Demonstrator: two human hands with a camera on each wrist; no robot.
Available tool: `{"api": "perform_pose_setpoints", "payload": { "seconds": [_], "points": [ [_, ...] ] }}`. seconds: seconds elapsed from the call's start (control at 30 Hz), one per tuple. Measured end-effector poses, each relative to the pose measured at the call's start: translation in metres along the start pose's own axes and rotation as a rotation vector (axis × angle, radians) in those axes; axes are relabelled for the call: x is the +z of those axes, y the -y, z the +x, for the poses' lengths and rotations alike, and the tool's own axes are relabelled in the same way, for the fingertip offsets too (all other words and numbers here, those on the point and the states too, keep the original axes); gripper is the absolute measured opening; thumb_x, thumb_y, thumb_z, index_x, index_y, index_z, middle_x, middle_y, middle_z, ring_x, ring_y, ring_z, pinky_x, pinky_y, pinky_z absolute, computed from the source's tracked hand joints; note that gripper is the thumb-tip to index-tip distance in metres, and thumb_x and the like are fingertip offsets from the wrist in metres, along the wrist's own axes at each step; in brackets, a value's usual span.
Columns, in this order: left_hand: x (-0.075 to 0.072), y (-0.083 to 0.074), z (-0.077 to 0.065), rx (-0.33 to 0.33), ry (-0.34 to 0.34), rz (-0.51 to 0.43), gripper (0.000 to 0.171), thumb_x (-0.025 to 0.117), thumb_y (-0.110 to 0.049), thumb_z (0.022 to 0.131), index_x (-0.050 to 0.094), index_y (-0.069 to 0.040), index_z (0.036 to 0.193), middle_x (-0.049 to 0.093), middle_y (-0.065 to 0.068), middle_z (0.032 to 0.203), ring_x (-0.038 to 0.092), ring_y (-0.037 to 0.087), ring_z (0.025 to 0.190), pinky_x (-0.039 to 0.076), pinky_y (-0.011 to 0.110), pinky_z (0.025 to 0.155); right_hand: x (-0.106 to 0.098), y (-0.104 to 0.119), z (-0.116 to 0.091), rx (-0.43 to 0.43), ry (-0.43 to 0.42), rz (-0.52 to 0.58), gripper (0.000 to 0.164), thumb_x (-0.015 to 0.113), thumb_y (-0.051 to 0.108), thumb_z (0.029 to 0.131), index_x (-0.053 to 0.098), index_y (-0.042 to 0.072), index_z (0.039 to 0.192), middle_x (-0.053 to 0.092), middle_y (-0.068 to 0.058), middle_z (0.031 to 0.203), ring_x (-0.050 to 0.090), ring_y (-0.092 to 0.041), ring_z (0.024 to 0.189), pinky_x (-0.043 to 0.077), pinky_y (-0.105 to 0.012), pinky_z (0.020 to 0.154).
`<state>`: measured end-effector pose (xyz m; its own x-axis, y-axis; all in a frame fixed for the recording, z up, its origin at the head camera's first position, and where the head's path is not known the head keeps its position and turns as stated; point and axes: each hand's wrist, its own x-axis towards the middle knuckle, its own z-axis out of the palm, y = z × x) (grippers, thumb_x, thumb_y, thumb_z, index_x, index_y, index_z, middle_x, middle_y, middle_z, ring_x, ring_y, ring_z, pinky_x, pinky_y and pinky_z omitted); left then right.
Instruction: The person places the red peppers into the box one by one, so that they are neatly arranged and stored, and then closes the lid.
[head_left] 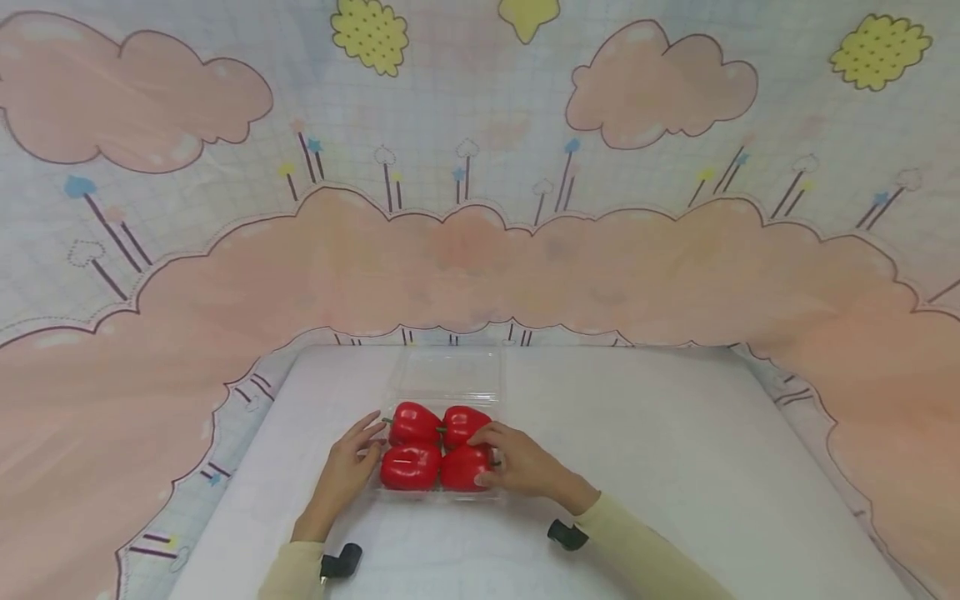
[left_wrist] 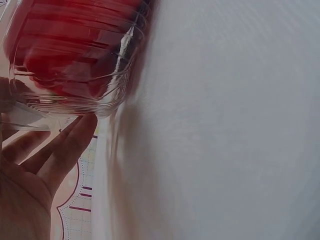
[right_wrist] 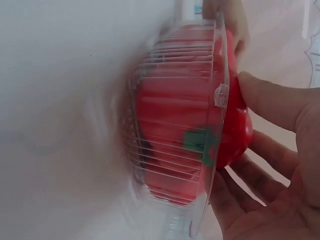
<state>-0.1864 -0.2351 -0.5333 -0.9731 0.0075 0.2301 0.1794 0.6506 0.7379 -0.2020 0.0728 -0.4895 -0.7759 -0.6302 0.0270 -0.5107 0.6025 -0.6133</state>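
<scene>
Several red bell peppers sit close together in a clear plastic clamshell box, whose lid lies folded back behind it. My right hand grips the front-right bell pepper, thumb on its near side and fingers over its far side. That bell pepper bulges above the box's rim in the right wrist view, its green stem showing through the ribbed wall. At the box's left side, my left hand touches the edge with fairly straight fingers. In the left wrist view its fingertips meet the clear wall near the rim.
A white tabletop spreads around the box. Behind and beside it hangs a patterned cloth with clouds and stars. Dark wrist cameras sit below both wrists.
</scene>
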Motion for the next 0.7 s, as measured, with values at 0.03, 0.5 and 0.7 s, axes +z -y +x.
{"api": "perform_pose_setpoints", "payload": {
  "seconds": [0.03,0.5,0.7],
  "points": [
    [0.0,0.0,0.0,-0.001,0.005,0.001,0.039,0.058,-0.004,0.095,0.06,-0.004,0.133,0.049,0.014,0.149,0.069,0.033,0.109,0.06,0.04,0.086,0.0,0.001,0.0,0.001,-0.001,0.008,0.05,0.078,0.027,0.082,0.059,0.017,0.128,0.058,0.001,0.131,0.056,-0.017,0.12,0.058,-0.029,0.093],
    [0.002,0.001,0.0,-0.004,0.007,-0.016,0.038,0.057,-0.004,0.094,0.06,-0.003,0.132,0.049,0.014,0.149,0.069,0.033,0.108,0.061,0.038,0.085,-0.003,-0.002,-0.005,-0.017,-0.044,0.082,0.057,0.077,0.027,0.084,0.054,0.018,0.135,0.056,0.0,0.136,0.057,-0.019,0.121,0.059,-0.035,0.092],
    [0.0,0.0,0.0,-0.021,0.013,-0.018,0.038,0.057,-0.007,0.095,0.06,-0.005,0.133,0.048,0.011,0.15,0.069,0.031,0.11,0.06,0.037,0.087,-0.014,-0.002,-0.007,-0.016,-0.09,0.149,0.056,0.074,0.025,0.085,0.052,0.014,0.136,0.058,-0.004,0.133,0.058,-0.023,0.12,0.06,-0.036,0.09]
  ]
}}
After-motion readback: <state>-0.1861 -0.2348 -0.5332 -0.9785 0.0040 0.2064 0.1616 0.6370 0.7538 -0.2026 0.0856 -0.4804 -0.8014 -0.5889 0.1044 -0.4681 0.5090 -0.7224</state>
